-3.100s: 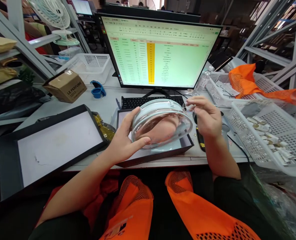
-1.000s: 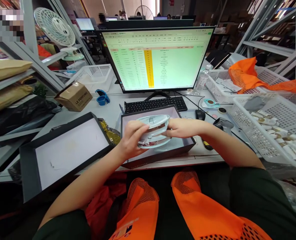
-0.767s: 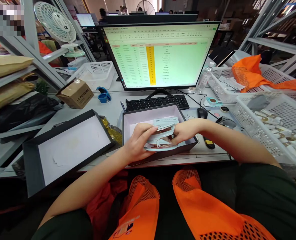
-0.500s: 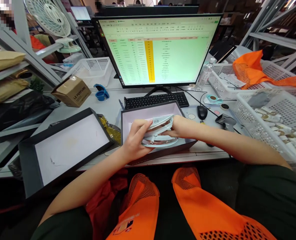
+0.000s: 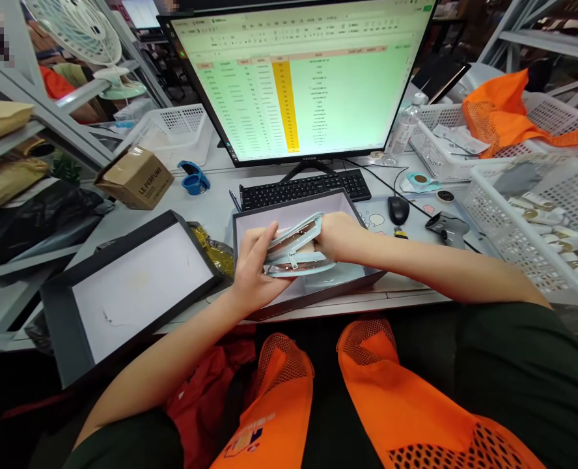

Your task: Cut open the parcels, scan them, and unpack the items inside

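A clear plastic zip pouch (image 5: 296,260) with pale blue edging is held tilted over an open dark box (image 5: 299,301). Its mouth gapes, and a zip pull hangs at the front. My left hand (image 5: 256,268) grips the pouch's left end, thumb on top. My right hand (image 5: 340,238) is closed at the right end, with its fingers reaching into the mouth and partly hidden by the plastic. Another pale blue-tinted clear item (image 5: 335,277) lies in the box below. The dark box lid (image 5: 135,286) rests inner side up to the left.
A keyboard (image 5: 303,189) and monitor (image 5: 299,85) stand behind the box. To the right are a mouse (image 5: 398,210), a scanner (image 5: 448,228) and a white basket (image 5: 528,251) of small packets. A carton (image 5: 135,179) and blue tape dispenser (image 5: 194,179) sit at the left.
The pouch and both hands have moved slightly left. The pouch's mouth is spread wider, with my right hand's fingers further inside. The camera view has tipped a little downward.
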Action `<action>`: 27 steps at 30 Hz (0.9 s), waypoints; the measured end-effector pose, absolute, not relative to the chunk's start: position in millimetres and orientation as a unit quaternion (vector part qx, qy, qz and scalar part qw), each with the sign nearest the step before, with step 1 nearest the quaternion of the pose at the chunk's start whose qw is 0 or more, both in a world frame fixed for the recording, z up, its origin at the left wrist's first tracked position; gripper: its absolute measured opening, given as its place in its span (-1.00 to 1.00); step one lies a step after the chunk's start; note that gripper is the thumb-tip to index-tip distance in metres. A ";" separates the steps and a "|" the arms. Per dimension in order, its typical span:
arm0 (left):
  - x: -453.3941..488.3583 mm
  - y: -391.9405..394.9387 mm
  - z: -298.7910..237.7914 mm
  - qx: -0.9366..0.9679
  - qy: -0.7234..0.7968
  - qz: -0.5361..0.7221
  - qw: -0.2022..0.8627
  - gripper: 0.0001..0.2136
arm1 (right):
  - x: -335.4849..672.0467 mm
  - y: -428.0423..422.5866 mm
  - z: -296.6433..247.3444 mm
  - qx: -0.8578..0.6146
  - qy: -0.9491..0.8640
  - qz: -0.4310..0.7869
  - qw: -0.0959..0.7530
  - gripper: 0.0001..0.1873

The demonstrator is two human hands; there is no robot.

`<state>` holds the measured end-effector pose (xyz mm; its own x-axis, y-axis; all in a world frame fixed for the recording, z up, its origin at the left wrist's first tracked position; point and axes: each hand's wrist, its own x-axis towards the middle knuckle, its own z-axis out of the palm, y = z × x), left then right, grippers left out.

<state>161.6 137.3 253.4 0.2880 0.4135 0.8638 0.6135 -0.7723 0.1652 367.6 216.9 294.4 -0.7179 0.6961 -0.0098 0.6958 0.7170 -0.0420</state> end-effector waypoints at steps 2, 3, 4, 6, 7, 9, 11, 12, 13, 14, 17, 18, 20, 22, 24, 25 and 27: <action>160.1 136.3 252.3 -0.806 -0.317 -0.486 0.119 -0.14 | 367.1 218.1 288.4 -0.354 -0.934 0.041 0.016 -0.79; 159.9 135.4 252.0 -0.810 -0.314 -0.479 0.126 -0.14 | 367.7 218.5 285.1 -0.335 -0.940 0.058 0.026 -0.79; 160.1 134.3 252.0 -0.813 -0.311 -0.474 0.131 -0.15 | 368.5 218.9 282.3 -0.313 -0.946 0.078 0.035 -0.79; 162.4 131.3 252.7 -0.815 -0.308 -0.472 0.132 -0.15 | 369.6 219.9 279.1 -0.279 -0.952 0.117 0.041 -0.80; 164.3 129.4 253.5 -0.815 -0.309 -0.473 0.130 -0.15 | 369.4 220.4 278.5 -0.268 -0.954 0.130 0.037 -0.82; 169.3 124.2 255.7 -0.810 -0.317 -0.478 0.122 -0.17 | 367.2 220.7 278.0 -0.264 -0.954 0.137 0.034 -0.84; 174.4 116.3 258.3 -0.808 -0.325 -0.479 0.108 -0.20 | 363.7 218.4 276.4 -0.281 -0.949 0.135 0.047 -0.82; 176.3 111.1 259.4 -0.810 -0.326 -0.478 0.100 -0.21 | 362.2 215.7 274.9 -0.289 -0.946 0.138 0.059 -0.81; 177.4 105.1 260.3 -0.813 -0.325 -0.474 0.094 -0.22 | 361.1 212.0 273.1 -0.294 -0.942 0.145 0.071 -0.81; 177.7 98.5 260.9 -0.818 -0.321 -0.468 0.092 -0.23 | 360.5 207.1 271.0 -0.292 -0.941 0.152 0.082 -0.80; 173.7 76.9 259.9 -0.830 -0.303 -0.455 0.113 -0.26 | 361.9 188.5 264.2 -0.239 -0.949 0.167 0.123 -0.76; 171.3 70.0 258.5 -0.832 -0.297 -0.453 0.123 -0.29 | 362.9 181.9 261.7 -0.217 -0.952 0.168 0.136 -0.75; 166.2 58.4 254.4 -0.831 -0.296 -0.455 0.126 -0.37 | 364.9 170.7 257.4 -0.176 -0.959 0.169 0.141 -0.74; 161.7 51.0 249.4 -0.826 -0.304 -0.461 0.114 -0.43 | 366.7 163.7 256.4 -0.154 -0.964 0.177 0.122 -0.73; 157.9 48.1 245.1 -0.821 -0.316 -0.465 0.097 -0.41 | 369.1 161.2 262.7 -0.139 -0.961 0.215 0.108 -0.72; 155.7 47.9 243.5 -0.819 -0.324 -0.464 0.089 -0.37 | 371.0 161.2 269.2 -0.131 -0.954 0.247 0.105 -0.70; 149.5 48.4 241.6 -0.815 -0.345 -0.461 0.072 -0.31 | 377.9 161.6 287.4 -0.121 -0.936 0.317 0.090 -0.68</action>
